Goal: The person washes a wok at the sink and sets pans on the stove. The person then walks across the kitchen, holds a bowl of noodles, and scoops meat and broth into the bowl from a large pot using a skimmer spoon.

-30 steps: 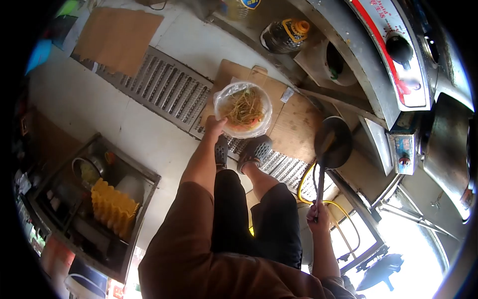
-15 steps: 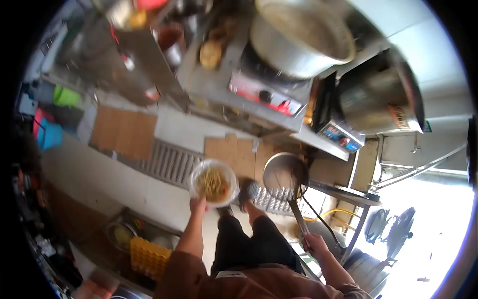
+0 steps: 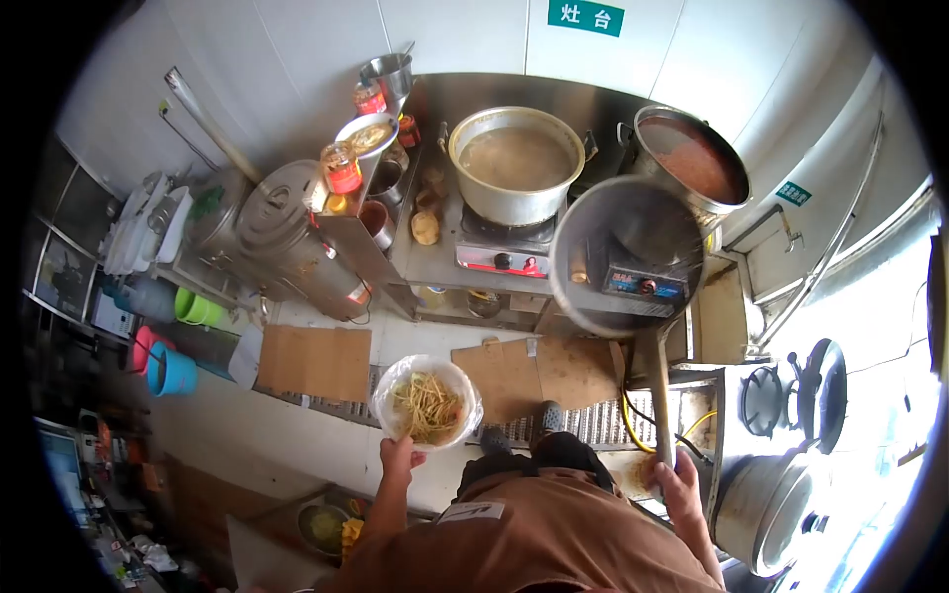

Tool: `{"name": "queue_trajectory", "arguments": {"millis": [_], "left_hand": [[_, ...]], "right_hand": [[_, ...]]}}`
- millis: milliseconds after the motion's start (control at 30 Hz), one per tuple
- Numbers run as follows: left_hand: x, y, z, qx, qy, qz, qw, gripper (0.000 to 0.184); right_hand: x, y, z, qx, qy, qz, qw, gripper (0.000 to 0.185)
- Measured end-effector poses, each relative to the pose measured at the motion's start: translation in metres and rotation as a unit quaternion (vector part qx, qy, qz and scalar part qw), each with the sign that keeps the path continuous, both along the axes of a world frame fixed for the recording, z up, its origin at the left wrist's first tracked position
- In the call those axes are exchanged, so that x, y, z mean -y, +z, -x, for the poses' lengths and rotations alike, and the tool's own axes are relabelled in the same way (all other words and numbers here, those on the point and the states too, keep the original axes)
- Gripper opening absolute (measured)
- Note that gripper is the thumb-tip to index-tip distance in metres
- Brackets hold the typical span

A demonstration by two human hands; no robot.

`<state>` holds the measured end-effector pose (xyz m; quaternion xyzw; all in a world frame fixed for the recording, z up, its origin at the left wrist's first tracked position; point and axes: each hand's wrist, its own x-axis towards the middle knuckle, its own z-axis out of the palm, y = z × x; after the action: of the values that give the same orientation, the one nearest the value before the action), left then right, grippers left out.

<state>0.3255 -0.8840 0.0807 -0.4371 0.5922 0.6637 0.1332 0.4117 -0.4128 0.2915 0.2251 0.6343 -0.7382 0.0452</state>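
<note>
My left hand grips the near edge of a bowl lined with clear plastic, holding it out in front of my body. Inside lie thin yellowish noodles with some reddish bits at one side. My right hand is closed around the long handle of a large round mesh strainer. The strainer is raised before the stove, and the burner shows through its mesh. Beyond it stands a big two-handled pot of cloudy liquid on a gas burner.
A pot of reddish contents stands at the back right. Sauce jars and a plate of food line the left shelf. Cardboard covers parts of the floor. A lidded pot sits right of me, buckets far left.
My view has tilted up toward the stove and wall. The strainer has risen from low over the floor to in front of the burners. The bowl stays in my left hand.
</note>
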Motion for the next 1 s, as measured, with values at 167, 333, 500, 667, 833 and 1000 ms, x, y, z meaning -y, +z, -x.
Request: {"name": "queue_trajectory", "arguments": {"millis": [167,333,500,667,833,1000], "left_hand": [[-0.033,0.059,0.022,-0.092,-0.043,-0.046,0.994,0.036],[-0.068,0.099,0.041,-0.116,-0.053,-0.095,0.987,0.036],[-0.13,0.135,0.053,-0.147,-0.017,-0.094,0.984,0.034],[-0.208,0.177,0.078,-0.157,0.02,-0.104,0.982,0.033],[-0.268,0.19,0.095,-0.141,0.026,-0.128,0.981,0.032],[-0.302,0.196,0.098,-0.138,0.057,-0.13,0.98,0.034]], "right_hand": [[0.008,0.01,0.083,-0.023,-0.032,-0.034,0.999,0.03],[-0.035,0.036,0.139,-0.093,-0.061,-0.023,0.994,0.031],[-0.112,0.075,0.191,-0.177,-0.121,-0.142,0.966,0.027],[-0.212,0.113,0.25,-0.137,-0.095,-0.262,0.951,0.018],[-0.294,0.119,0.295,-0.105,-0.102,-0.44,0.886,0.036],[-0.364,0.079,0.344,-0.179,-0.06,-0.706,0.683,0.047]]}}
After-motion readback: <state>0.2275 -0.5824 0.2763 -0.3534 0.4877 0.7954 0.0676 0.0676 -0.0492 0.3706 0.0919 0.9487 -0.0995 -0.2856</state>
